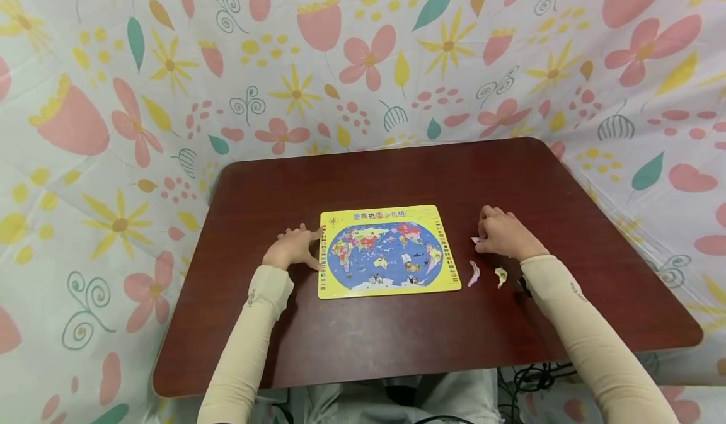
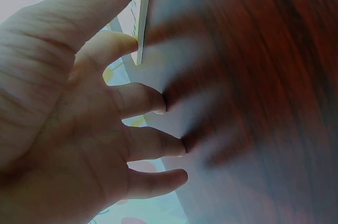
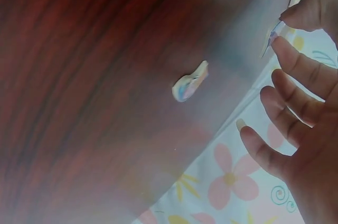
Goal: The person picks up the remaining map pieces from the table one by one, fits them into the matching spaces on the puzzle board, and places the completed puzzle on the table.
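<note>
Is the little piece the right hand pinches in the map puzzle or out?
Out. The right hand pinches the little piece beside the map puzzle, with table showing between them.

From afar I saw the map board (image 1: 389, 254) on the table (image 1: 363, 342), between the left hand (image 1: 293, 247) at its left edge and the right hand (image 1: 505, 232) holding one piece (image 1: 475, 240), with a second piece (image 1: 474, 273) and, right of that, a third piece (image 1: 501, 276) lying nearer, and cloth (image 1: 363, 115) behind the table.
</note>
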`<move>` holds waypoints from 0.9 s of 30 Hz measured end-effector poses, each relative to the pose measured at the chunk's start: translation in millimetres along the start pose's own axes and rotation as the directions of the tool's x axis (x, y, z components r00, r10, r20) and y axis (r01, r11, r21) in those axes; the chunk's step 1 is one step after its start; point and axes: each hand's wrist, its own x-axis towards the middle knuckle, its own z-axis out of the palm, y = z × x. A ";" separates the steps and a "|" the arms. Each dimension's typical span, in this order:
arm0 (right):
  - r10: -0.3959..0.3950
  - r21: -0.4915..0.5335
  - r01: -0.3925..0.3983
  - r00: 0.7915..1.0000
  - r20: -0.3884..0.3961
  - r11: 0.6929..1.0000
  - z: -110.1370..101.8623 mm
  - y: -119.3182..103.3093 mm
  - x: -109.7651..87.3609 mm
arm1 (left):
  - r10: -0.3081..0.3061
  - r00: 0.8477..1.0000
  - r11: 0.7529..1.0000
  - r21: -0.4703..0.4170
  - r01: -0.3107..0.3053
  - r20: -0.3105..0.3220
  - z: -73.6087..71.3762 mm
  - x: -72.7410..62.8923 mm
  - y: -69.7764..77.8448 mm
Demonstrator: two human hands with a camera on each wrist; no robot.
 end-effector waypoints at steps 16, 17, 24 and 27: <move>-0.034 0.022 0.034 0.999 0.012 0.999 -0.4 -17.8 23.5 | -0.009 1.000 1.000 -0.014 0.009 -0.002 -1.1 -2.4 1.7; -0.041 0.020 0.040 0.999 0.011 0.999 -0.3 -19.3 25.4 | -0.011 1.000 1.000 -0.016 0.011 0.000 -1.2 -2.6 1.7; -0.076 0.020 0.075 0.997 0.008 0.997 0.5 -33.4 40.0 | -0.013 1.000 1.000 0.007 0.013 0.001 -0.7 -1.0 0.5; -0.095 0.016 0.095 0.995 0.010 0.995 0.5 -39.2 46.0 | -0.026 1.000 1.000 -0.011 0.026 0.000 -1.0 -1.4 2.2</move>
